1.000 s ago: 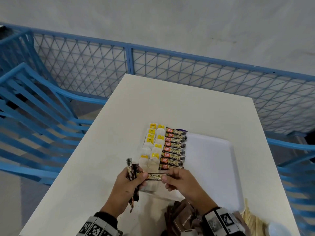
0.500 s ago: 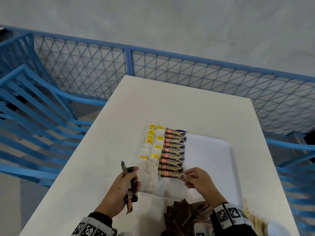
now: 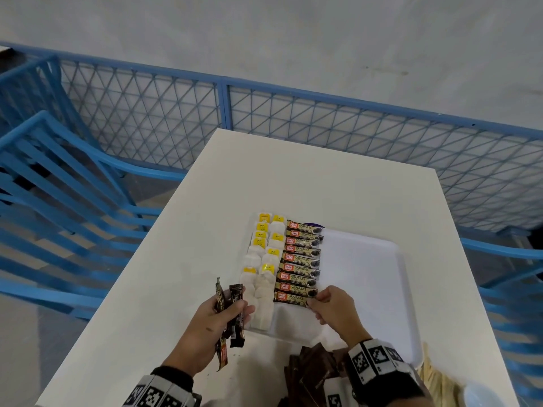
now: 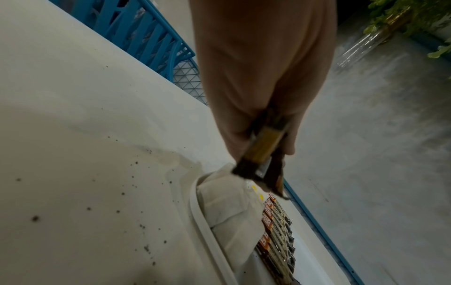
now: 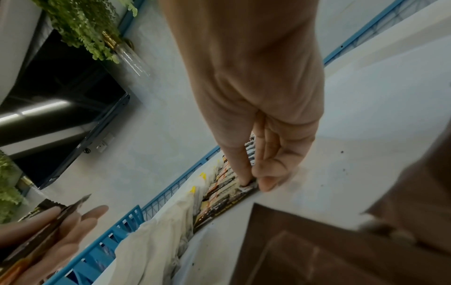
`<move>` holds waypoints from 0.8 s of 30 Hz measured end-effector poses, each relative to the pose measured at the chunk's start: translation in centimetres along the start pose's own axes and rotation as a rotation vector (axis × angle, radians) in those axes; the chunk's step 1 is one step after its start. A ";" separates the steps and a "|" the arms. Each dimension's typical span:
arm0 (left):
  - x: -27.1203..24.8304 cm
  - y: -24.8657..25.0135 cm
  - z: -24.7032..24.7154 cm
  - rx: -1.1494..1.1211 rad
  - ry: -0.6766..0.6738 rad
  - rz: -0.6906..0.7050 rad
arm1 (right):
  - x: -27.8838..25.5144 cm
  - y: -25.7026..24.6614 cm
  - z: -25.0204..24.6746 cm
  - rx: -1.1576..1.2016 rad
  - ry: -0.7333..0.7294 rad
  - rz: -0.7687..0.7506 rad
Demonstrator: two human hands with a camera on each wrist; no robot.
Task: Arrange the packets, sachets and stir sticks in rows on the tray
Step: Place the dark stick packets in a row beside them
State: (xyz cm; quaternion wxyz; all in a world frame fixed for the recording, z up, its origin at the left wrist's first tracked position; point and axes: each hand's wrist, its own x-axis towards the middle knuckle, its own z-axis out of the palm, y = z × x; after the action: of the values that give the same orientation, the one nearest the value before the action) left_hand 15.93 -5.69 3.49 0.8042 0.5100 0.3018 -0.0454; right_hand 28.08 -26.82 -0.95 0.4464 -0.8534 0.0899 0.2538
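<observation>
A white tray lies on the table with two columns of white tea bags and a column of brown coffee sachets. My right hand pinches the right end of the nearest coffee sachet, which lies at the front of that column; the right wrist view shows the thumb and forefinger on its end. My left hand hovers left of the tray and grips a bunch of dark sachets, also seen in the left wrist view.
Brown packets lie in a pile at the table's near edge, with wooden stir sticks to their right. The tray's right half is bare. Blue chairs and a blue mesh fence surround the table.
My right hand carried one coffee sachet from the left hand to the tray and laid it at the front of the column. My left hand stayed left with its bunch.
</observation>
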 end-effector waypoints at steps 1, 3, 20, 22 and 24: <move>0.0 0.0 -0.1 0.028 0.008 0.006 | -0.1 -0.1 0.0 -0.010 0.007 0.000; 0.0 0.0 -0.1 0.073 0.008 0.009 | -0.2 -0.2 0.0 -0.034 0.026 -0.012; -0.3 0.6 1.1 -0.170 -0.189 0.002 | -6.2 -5.3 1.7 -0.032 -0.706 -0.177; -0.4 0.7 1.0 -0.178 -0.219 0.001 | -6.2 -5.0 1.5 0.058 -0.707 -0.139; -0.6 0.8 1.0 -0.196 -0.223 0.009 | -6.2 -4.7 1.4 0.186 -0.725 -0.092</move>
State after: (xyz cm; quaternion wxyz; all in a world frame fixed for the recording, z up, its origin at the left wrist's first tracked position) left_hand 16.17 -6.24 4.76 0.8789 0.4221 0.2112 -0.0687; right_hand 24.07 -23.41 4.95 0.5357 -0.6672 -0.0899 0.5097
